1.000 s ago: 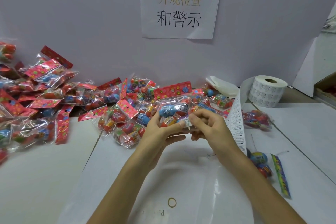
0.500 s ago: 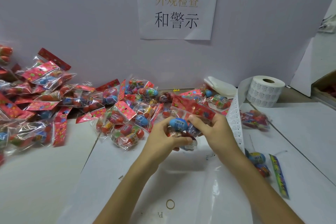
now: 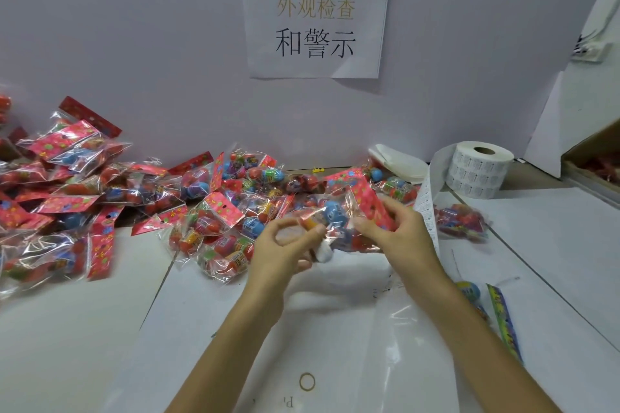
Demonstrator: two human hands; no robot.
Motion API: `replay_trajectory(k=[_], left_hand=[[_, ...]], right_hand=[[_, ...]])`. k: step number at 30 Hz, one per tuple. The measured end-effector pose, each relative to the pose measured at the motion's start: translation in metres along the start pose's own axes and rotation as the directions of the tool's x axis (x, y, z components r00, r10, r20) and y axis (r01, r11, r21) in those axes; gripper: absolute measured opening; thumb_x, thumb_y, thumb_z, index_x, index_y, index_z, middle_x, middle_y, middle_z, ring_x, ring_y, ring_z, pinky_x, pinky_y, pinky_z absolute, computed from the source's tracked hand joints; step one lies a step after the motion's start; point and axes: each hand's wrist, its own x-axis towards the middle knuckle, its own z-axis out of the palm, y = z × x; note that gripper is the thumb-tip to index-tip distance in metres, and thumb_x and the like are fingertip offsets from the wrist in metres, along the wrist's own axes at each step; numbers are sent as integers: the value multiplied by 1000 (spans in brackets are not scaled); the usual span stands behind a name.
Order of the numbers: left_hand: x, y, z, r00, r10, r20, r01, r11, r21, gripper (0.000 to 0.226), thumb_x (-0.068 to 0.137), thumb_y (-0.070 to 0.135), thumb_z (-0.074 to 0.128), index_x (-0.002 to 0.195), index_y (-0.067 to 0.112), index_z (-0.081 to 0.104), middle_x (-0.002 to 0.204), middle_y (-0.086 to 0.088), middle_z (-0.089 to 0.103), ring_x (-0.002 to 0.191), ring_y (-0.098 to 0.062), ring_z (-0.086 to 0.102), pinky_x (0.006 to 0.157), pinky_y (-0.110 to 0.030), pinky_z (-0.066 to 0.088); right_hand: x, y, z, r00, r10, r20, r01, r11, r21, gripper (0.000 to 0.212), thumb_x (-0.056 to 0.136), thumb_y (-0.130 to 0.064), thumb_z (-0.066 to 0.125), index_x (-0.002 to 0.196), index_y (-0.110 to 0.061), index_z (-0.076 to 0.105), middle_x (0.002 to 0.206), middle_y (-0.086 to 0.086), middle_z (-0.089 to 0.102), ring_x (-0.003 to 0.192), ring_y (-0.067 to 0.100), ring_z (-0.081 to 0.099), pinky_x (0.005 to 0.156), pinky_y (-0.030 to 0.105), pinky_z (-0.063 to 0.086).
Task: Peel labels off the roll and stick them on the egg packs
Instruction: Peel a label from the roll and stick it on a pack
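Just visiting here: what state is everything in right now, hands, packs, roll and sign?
held egg pack, raised, gripped at both ends
left hand, pinching that pack
right hand, gripping its red header
label roll, core up, strip unwound toward the hands
pile of egg packs, loosely heaped
paper sign, taped up

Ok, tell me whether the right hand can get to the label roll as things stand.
Probably yes, but not freely: the right hand grips the egg pack with the left hand. The label roll stands on the table to its right, with only the paper strip and one loose pack between.
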Motion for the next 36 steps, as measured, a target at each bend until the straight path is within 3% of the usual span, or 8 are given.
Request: replay_trajectory(k=[4,10,14,20,24,28,31,36], left_hand=[[7,1,-7,984,45,-174,-51,998,-28,46,75,36,83,113,22,62,80,9,76,88,-20,74,67,-31,58],[6,0,-2,996,81,-44,-78,995,59,48,73,30,83,114,18,61,82,-1,79,77,-21,77,60,-34,63],[3,-1,0,992,128,-7,-126,983,136,51,66,41,79,112,24,63,83,7,79,77,-14,76,62,-32,63],[5,1,-1,979,193,69,-201,969,141,37,73,40,74,107,26,70,81,27,73,75,6,70,55,-15,55],[7,-5,0,978,196,75,-206,967,150,33,78,45,68,107,29,73,91,16,76,84,-8,72,57,-18,57],[10,-9,-4,983,175,50,-178,981,70,28,95,36,60,113,17,70,101,-2,78,82,-28,77,66,-33,63],[14,-9,-7,985,159,67,-164,984,65,33,92,38,60,113,15,69,103,-2,79,82,-29,78,76,-41,58],[14,-6,-3,986,116,117,-123,991,59,27,100,32,50,111,15,67,103,-4,78,81,-30,77,63,-27,64]], right_hand=[[2,-1,-4,967,150,204,-152,988,-5,33,85,-2,76,109,-23,69,92,0,79,88,21,76,72,33,62],[4,1,-4,971,205,127,-214,975,66,24,88,-32,75,111,-26,70,101,1,78,93,22,75,83,41,59],[4,-1,-6,980,196,47,-195,981,-8,13,95,-32,70,96,-19,72,79,1,77,62,13,67,67,32,54],[5,-2,-20,928,212,306,-237,970,48,17,92,-38,73,104,-27,77,94,7,77,64,23,71,60,26,56],[4,-4,-26,912,191,364,-239,966,92,12,94,-26,72,102,-18,75,99,11,77,70,32,72,63,32,59],[15,-9,-47,945,228,235,-278,938,208,13,94,-21,71,104,-12,75,91,13,75,60,25,69,56,28,58],[42,-18,-86,961,270,-52,-229,890,394,14,96,-19,66,104,-10,72,91,14,70,61,18,67,53,27,55],[73,-47,-202,816,268,-512,303,556,774,48,105,-36,52,143,-7,44,136,16,56,120,31,64,104,43,51]])
